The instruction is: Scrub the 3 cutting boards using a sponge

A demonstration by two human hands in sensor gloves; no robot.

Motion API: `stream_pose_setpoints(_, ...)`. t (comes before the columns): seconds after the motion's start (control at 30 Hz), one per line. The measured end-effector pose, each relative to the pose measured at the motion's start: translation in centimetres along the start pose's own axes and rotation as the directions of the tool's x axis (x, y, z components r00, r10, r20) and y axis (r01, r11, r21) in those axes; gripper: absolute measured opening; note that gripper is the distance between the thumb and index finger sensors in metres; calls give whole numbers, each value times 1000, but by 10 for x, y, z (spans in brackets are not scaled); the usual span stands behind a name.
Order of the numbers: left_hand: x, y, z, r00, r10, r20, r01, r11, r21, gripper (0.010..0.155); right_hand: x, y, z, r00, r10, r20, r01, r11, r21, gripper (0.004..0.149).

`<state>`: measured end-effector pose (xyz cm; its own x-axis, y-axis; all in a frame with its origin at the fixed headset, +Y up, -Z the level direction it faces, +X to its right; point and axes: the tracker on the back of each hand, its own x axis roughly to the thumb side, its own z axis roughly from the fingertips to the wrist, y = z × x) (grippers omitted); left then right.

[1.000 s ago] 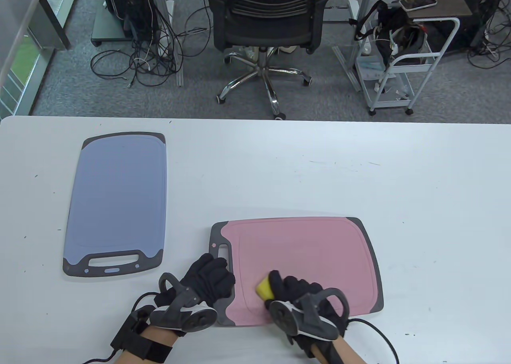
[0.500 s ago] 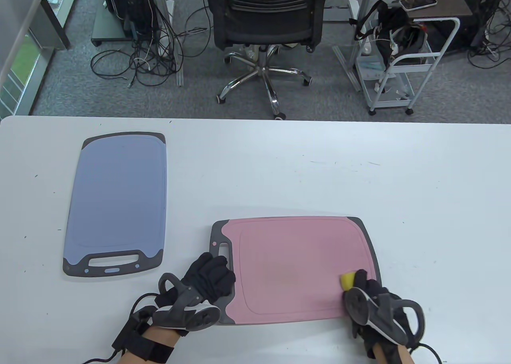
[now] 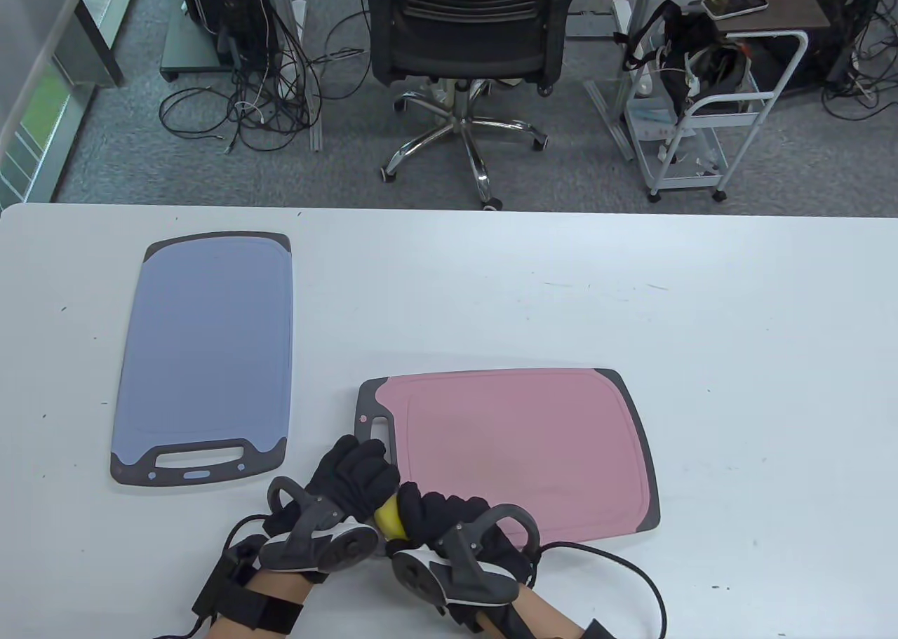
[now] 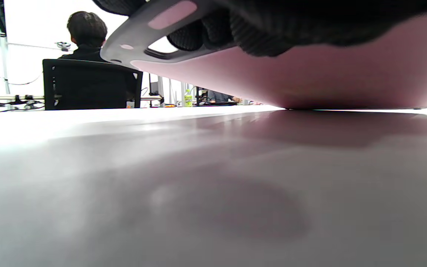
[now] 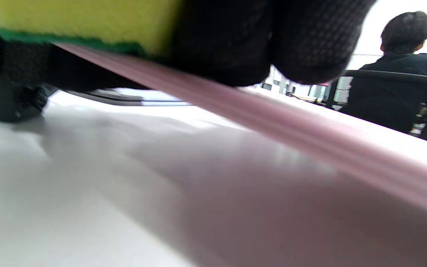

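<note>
Sponge (image 3: 387, 516) gripped in right hand (image 3: 449, 527), left hand (image 3: 351, 481) gripping the lifting pink board (image 3: 519, 449); firmer downward pressure likely needed.

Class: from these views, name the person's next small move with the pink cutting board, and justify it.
Probably turn it over: the pink cutting board is tilted, its handle end raised off the table by the left hand, while the right hand holds the sponge at that end.
</note>
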<state>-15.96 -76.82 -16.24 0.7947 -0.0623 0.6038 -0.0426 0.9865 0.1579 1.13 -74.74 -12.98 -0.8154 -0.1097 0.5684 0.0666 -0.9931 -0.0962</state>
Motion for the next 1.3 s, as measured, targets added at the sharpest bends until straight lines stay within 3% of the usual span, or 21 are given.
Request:
stream_pose_setpoints(0.13, -5, -1, -2, 1000, -4, -26, 4, 1000, -8, 45, -52, 15, 30, 991, 93, -96, -89, 995, 39, 75)
stream_pose_setpoints(0.27, -7, -1, -3, 1000, -4, -28, 3, 1000, -15, 45, -117, 31, 63, 963, 70, -259, -46, 994, 99, 74)
stream_pose_setpoints(0.43, -8, -1, -3, 999, -8, -32, 8, 1000, -16, 46, -209, 50, 113, 869, 124, -478, -36, 982, 188, 73)
stream_pose_setpoints(0.57, -11, -1, -6, 998, -33, -46, 32, 999, -33, 46, -265, 57, 150, 765, 52, -642, 102, 974, 201, 71)
stream_pose_setpoints(0.67, -15, -2, -10, 996, -66, -66, 62, 996, -61, 47, -284, 53, 163, 731, -16, -682, 133, 984, 120, 71)
stream_pose_setpoints(0.77, -26, 1, -24, 974, -223, -50, 222, 975, -24, 49, -294, 43, 166, 715, -87, -694, 160, 986, 41, 71)
stream_pose_setpoints(0.87, -45, 6, -49, 968, -243, -61, 238, 969, -68, 49, -296, 39, 161, 723, -150, -675, 186, 982, -19, 71)
stream_pose_setpoints(1.07, -83, 3, -111, 916, -398, -59, 387, 911, -145, 52, -296, 37, 157, 741, -163, -652, 188, 982, -32, 71)
stream_pose_setpoints(1.17, -105, -12, -140, 879, -472, -74, 449, 868, -211, 54, -297, 36, 159, 731, -184, -657, 205, 978, -45, 71)
stream_pose_setpoints(1.3, -125, -39, -173, 774, -628, -85, 564, 744, -357, 70, -298, 33, 164, 716, -198, -669, 202, 977, -74, 71)
